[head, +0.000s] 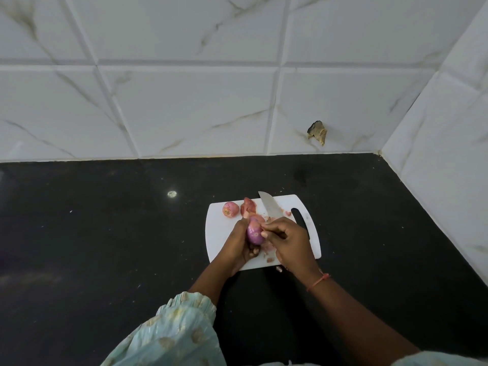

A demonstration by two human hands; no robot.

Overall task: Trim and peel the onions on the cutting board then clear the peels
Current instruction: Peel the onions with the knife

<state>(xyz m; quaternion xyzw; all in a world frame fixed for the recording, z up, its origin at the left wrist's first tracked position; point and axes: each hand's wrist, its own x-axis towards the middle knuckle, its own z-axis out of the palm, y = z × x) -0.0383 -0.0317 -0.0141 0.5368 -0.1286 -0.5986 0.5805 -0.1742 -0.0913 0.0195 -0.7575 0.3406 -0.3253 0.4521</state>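
Head view, read left to right. On the dark worktop lies a white board. At its far left corner sits a second onion, skin on, free of either hand; just beside it a heap of peels, with smaller scraps scattered toward the near edge.

The left hand cups an onion above the board's middle, fingers curled round its underside and thumb along its left flank. The onion shows glossy purple flesh, so most of its dry skin appears to be off.

The right hand grips a knife, handle hidden inside the curled fingers, blade pointing away over the board; its thumb tip presses on the onion's right side, apparently pinching a strip of skin against the blade, though that contact is too small to confirm.

Handling, as judged: the onion is small, light and firm, but its peeled surface is smooth and likely slippery, so it is best cradled round the belly, leaving the ends free for the blade. The peels are thin, brittle and nearly weightless; they will tear if pulled sideways and are better gathered by sweeping than by picking.
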